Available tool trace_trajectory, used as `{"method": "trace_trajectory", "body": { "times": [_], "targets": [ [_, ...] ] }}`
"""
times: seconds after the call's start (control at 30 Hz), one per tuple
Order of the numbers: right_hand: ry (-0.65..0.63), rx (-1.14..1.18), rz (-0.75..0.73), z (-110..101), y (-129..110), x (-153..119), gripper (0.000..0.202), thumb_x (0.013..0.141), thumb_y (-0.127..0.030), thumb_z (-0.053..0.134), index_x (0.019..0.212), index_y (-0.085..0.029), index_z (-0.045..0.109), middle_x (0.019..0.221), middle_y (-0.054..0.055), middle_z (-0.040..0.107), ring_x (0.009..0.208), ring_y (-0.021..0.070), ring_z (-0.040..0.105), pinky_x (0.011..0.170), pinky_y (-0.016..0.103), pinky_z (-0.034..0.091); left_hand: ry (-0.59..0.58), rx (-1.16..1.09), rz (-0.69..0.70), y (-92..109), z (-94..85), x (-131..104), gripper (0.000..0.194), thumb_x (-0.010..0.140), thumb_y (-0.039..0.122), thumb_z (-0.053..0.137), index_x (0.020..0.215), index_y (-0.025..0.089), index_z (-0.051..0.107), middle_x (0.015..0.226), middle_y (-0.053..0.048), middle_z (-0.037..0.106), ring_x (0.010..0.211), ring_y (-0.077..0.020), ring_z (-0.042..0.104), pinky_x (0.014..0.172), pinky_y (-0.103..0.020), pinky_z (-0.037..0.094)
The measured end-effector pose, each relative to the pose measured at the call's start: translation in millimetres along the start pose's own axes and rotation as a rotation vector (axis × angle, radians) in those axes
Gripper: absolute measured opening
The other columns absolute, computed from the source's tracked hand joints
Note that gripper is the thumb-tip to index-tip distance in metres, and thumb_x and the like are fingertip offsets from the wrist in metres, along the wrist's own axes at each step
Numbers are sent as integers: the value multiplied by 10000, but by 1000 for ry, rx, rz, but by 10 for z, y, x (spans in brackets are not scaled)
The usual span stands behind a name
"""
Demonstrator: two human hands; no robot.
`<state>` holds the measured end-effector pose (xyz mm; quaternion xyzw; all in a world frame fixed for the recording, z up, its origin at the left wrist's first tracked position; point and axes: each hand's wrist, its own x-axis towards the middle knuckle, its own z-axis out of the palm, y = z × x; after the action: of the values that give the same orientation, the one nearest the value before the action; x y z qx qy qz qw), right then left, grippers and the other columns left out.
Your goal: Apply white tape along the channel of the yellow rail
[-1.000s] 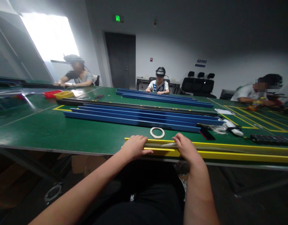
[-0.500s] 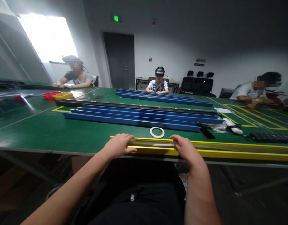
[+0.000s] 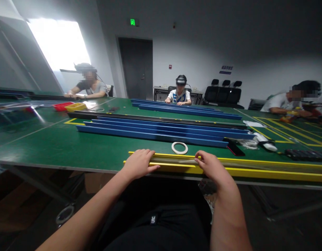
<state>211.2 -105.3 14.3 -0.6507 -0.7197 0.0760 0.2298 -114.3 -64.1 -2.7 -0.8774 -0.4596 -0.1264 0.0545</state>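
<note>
A long yellow channel [image 3: 265,172] lies along the near edge of the green table. My left hand [image 3: 140,164] is wrapped over its left part, thumb on the near side and fingers on the far side. Inside the channel runs a pale strip [image 3: 186,161]. The right end of that strip is pinched between the thumb and fingers of my right hand [image 3: 206,163]. Just beyond the channel, between my hands, a white tape roll [image 3: 179,148] lies flat.
Blue channels [image 3: 150,135] and a black one [image 3: 98,115] lie across the table beyond the tape roll. A phone [image 3: 235,148] and a white bottle-like object [image 3: 265,142] are at right. Red [image 3: 61,106] and yellow [image 3: 78,107] trays stand far left. Three people sit around the table.
The view has shifted slightly, so things sit a little further right. The thumb and fingers of my right hand have closed on the strip, whose right end now looks raised.
</note>
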Motion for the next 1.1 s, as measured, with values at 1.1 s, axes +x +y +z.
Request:
{"method": "trace_trajectory", "body": {
  "times": [1.1],
  "targets": [
    [30, 59, 33, 54, 284, -32, 248, 805, -103, 468, 944, -219, 638, 900, 32, 693, 832, 157, 607, 734, 249, 401, -94, -80, 63, 1208, 293, 820, 798, 701, 839, 403, 1103, 168, 559, 1020, -157, 657, 951, -325, 626, 826, -431, 456]
  ]
}}
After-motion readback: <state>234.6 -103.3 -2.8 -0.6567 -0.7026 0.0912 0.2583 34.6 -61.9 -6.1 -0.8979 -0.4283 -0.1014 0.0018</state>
